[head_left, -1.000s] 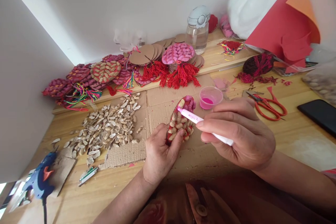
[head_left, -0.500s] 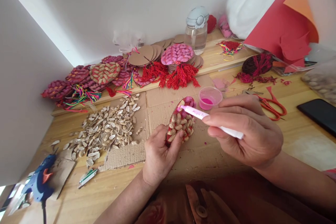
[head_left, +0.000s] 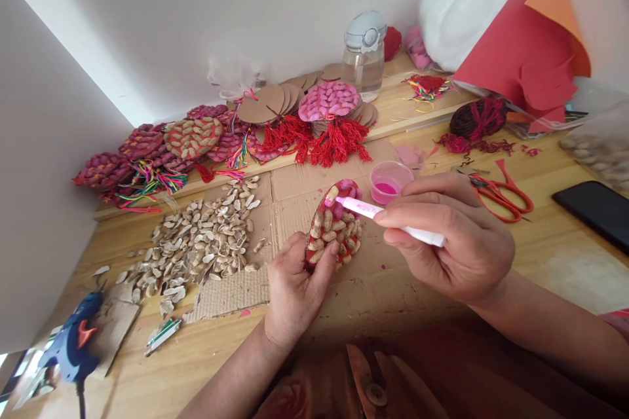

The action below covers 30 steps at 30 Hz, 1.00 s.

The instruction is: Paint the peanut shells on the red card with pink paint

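My left hand [head_left: 301,281] grips the lower left edge of a red round piece [head_left: 334,226] covered with peanut shells, its thumb on the front. The shells near the top are pink, the lower ones plain tan. Between the thumb and fingers of my right hand [head_left: 445,236] is a white pen [head_left: 417,233] with a pink tip, which touches a shell near the top of the piece. A clear cup [head_left: 392,182] with pink liquid stands just behind the pen.
Loose peanut shells [head_left: 201,236] lie on the left, with a blue glue gun [head_left: 73,340] nearer. Shell-covered pieces [head_left: 194,137] and a bottle [head_left: 363,59] line the back. Orange scissors [head_left: 506,200] and a black phone [head_left: 592,216] lie on the right.
My right hand and the pen have shifted slightly left and up. The shell at the pen tip shows more pink at its lower end. The whole view has shifted a little.
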Each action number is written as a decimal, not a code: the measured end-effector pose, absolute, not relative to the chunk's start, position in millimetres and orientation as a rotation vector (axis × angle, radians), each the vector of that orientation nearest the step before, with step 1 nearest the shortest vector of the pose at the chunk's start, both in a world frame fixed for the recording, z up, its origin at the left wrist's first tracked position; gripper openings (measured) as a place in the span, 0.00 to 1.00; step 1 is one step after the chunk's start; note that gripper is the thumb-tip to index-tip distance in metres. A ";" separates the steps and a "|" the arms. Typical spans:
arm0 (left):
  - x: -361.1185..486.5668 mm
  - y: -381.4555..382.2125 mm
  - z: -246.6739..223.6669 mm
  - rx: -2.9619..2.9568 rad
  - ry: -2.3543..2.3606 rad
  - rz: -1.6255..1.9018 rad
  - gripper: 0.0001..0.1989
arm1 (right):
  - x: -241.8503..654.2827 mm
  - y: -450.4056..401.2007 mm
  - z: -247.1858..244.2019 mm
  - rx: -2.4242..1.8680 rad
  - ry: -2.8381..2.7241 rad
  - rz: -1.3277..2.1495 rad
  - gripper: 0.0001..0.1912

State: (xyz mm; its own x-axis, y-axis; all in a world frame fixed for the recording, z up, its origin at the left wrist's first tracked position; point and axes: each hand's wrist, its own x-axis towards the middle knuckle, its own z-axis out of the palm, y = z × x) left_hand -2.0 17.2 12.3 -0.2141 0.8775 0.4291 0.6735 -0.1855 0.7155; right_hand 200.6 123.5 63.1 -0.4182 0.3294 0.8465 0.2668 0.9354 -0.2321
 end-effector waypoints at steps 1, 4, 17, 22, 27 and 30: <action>-2.1 17.1 12.3 1.811 1.843 1.351 0.09 | 200.5 123.9 62.8 -0.432 -2.021 0.087 0.08; -1.8 17.3 12.6 1.812 1.846 1.340 0.10 | 199.3 124.4 62.0 -0.394 -2.025 0.162 0.06; -2.1 17.0 11.1 1.796 1.858 1.363 0.11 | 196.0 130.7 57.1 -0.444 -1.958 0.188 0.07; -2.1 17.4 10.8 1.821 1.831 1.369 0.12 | 196.2 130.5 57.5 -0.473 -1.897 0.269 0.08; -1.9 17.9 11.6 1.812 1.825 1.373 0.13 | 197.0 130.8 58.9 -0.448 -1.913 0.272 0.07; -1.5 18.1 12.2 1.817 1.810 1.365 0.14 | 197.6 130.4 60.1 -0.489 -1.881 0.278 0.08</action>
